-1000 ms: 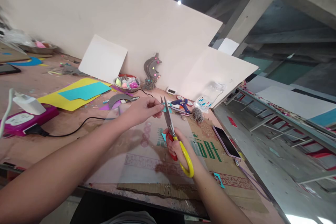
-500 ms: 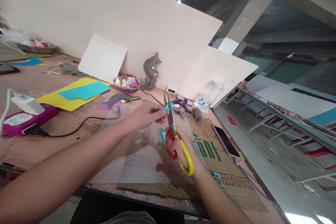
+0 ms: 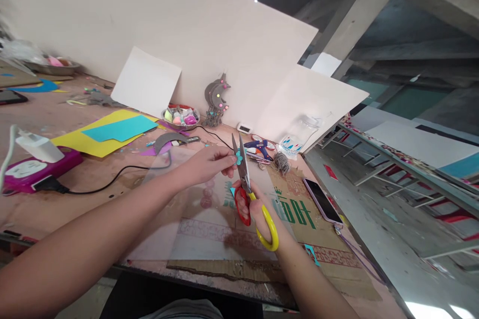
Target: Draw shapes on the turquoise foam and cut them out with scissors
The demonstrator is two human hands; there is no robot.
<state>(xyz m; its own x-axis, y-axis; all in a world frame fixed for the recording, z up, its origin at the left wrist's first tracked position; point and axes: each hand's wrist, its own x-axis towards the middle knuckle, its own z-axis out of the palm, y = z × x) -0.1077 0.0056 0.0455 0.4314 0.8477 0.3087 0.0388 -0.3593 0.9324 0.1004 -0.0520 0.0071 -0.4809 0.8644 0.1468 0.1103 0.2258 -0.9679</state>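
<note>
Between the thumb and fingers of my left hand (image 3: 215,163) is a small turquoise flower-shaped paper piece (image 3: 238,157), held up over the worktable. My right hand (image 3: 258,209) grips scissors (image 3: 245,179) with one red and one yellow handle loop. Their blades point up and stand slightly apart, with the paper flower at them. Whether the edges touch the paper I cannot tell. Below the hands lie a translucent sheet (image 3: 160,229) and flattened cardboard (image 3: 337,269) with green and red print. A turquoise scrap (image 3: 312,255) rests on the cardboard.
A phone (image 3: 322,201) lies at the right edge, near a twine ball (image 3: 281,162) and a blue glue gun (image 3: 258,147). Yellow paper (image 3: 75,140), turquoise card (image 3: 119,128), a bowl of clay (image 3: 181,117) and a purple power strip (image 3: 67,162) are leftward. A moon ornament (image 3: 217,97) stands behind.
The scissors' handles have spread a little and the blades have opened wider. The paper flower has turned slightly, showing more of its face. My left hand has barely moved.
</note>
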